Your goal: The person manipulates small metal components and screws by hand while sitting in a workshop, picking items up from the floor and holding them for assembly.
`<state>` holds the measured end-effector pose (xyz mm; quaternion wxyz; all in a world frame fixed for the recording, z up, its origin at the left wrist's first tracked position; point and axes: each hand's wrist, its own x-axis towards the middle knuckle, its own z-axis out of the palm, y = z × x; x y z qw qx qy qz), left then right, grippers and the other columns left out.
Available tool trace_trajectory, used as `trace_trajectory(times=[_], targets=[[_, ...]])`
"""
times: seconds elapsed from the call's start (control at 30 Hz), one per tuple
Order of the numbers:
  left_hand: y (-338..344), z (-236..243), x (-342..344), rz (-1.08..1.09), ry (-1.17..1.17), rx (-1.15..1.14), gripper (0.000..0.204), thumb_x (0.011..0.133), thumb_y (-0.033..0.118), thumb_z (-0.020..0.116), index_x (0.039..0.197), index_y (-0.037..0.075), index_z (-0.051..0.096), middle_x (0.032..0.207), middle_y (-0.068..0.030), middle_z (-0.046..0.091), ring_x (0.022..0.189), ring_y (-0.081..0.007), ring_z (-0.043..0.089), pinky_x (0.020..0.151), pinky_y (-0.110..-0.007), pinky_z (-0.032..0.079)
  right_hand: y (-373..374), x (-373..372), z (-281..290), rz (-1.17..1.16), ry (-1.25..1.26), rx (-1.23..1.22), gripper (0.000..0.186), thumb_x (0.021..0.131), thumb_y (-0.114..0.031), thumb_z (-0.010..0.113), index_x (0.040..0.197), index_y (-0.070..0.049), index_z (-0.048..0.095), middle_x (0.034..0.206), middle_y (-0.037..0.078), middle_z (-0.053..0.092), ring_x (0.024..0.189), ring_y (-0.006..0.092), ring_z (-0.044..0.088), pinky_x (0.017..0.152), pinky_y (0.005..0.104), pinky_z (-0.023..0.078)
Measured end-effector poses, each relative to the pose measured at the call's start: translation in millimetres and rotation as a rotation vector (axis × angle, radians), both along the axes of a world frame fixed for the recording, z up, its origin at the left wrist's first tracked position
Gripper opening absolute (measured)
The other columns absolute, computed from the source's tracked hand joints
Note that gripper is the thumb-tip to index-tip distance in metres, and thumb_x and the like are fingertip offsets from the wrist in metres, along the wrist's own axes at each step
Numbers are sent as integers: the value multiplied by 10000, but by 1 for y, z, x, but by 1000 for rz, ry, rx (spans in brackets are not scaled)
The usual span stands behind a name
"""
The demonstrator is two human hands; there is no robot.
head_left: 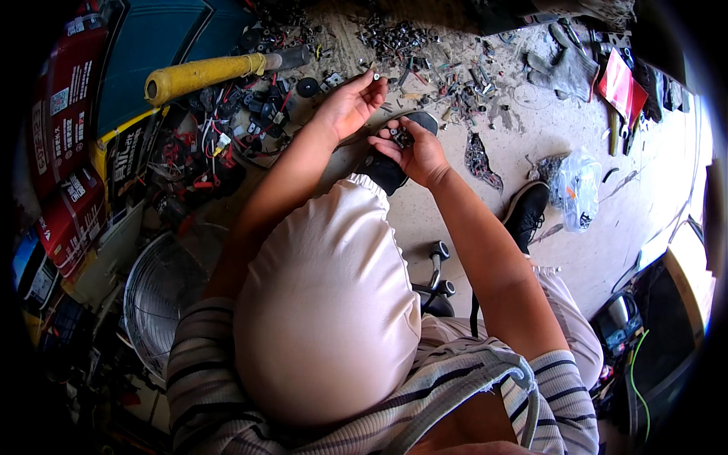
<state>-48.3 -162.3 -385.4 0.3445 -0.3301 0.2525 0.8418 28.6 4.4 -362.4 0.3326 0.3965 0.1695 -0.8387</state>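
Note:
Between the thumb and fingertips of my left hand [355,102], a small silver piece [376,76], perhaps a nut, is pinched. Just right of it, my right hand [417,155] cradles several small metal parts [400,136] in its curled fingers, above my black shoe [383,173]. Loose screws and little metal bits [402,38] lie scattered on the grimy floor beyond both hands. To their left is a heap of wires and black components [269,106], with a yellow-handled tool [197,80] lying across its back.
Red boxes [72,91] and a fan [152,288] line the left. At right are a grey glove [569,72], red card [620,87], plastic bag [576,189] and my other shoe [523,208]. Chair casters [440,254] show below my right hand.

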Motion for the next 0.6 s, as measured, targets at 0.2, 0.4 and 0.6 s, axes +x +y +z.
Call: trace_trajectory(times=[0.2,0.4,0.6], targets=[[-2,1,1,12,21,-54,185,881,186,594,965,21,587,904,-66,629,824,-156,609,791,-294,509,1,0,1,-1,-2,2,286,968,-234,353,911,11,489,873,181,583,898,409,615,776,394,562],[-6,-6,0,26,13,16,163,878,169,596,958,27,586,919,-70,631,857,-164,618,813,-314,516,0,1,-1,-10,1,-6,290,968,-238,355,912,14,488,893,194,581,908,411,612,783,396,559],[-4,-5,1,42,-2,15,149,885,156,584,960,28,584,915,-69,630,854,-163,620,797,-301,523,0,0,0,-6,5,-3,293,968,-242,357,914,16,486,891,197,583,906,411,613,788,395,557]])
